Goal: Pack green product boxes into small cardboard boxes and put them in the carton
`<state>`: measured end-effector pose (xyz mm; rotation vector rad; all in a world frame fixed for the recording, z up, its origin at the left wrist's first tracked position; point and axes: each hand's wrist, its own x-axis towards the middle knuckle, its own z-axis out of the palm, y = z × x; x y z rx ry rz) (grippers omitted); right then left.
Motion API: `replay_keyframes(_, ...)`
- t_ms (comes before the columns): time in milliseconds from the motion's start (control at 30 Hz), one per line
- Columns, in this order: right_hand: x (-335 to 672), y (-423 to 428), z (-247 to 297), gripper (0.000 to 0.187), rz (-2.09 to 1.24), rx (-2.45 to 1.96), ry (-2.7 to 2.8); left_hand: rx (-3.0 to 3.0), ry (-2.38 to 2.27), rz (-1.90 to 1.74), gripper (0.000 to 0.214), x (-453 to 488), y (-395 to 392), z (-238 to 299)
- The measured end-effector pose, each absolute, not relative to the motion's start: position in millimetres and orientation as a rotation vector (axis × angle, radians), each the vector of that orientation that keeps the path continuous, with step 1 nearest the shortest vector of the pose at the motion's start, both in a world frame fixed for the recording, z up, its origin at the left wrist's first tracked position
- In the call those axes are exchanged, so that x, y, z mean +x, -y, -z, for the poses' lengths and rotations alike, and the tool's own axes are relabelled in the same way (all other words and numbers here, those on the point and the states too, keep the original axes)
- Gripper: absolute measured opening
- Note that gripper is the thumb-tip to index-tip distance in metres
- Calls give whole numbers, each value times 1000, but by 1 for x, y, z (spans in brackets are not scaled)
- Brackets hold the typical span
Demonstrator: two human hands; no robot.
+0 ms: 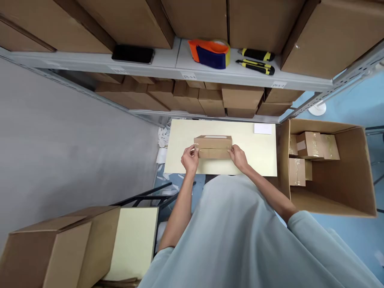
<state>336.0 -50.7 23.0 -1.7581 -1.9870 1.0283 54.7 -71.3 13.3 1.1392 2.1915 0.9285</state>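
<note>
A small brown cardboard box (213,146) sits on a pale yellow table (258,156) in front of me. My left hand (190,159) grips its left end with fingers curled around the edge. My right hand (238,157) presses against its right end, fingers closed on the corner. Clear tape shows along the box's front face.
A large open carton (339,188) with several taped small boxes stands to the right. The shelf (168,64) above holds a phone (133,54), an orange tape dispenser (210,52) and two yellow-black cutters (255,61). A white label (263,128) lies on the table. Brown cartons (57,248) stand at lower left.
</note>
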Motion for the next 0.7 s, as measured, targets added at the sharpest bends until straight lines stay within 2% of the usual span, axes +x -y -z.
replay_keyframes(167,339,23,-33,18,-931,-1892,2097,1039,-2128,-945,19,52,50,-3)
replay_keyframes(400,330,44,-15,16,-1086,-1999,2211,952,-2180,-814,16,57,73,20)
replay_keyframes(467,321,50,-11,17,-1070,-1924,2234,935,-2200,-809,24,52,76,20)
replay_keyframes(567,307,43,-16,13,-1000,-1752,2287,915,-2231,-884,48,43,67,14)
replay_keyframes(700,297,-13,-47,24,-769,-1566,2311,935,-2248,-1139,81,39,30,-7)
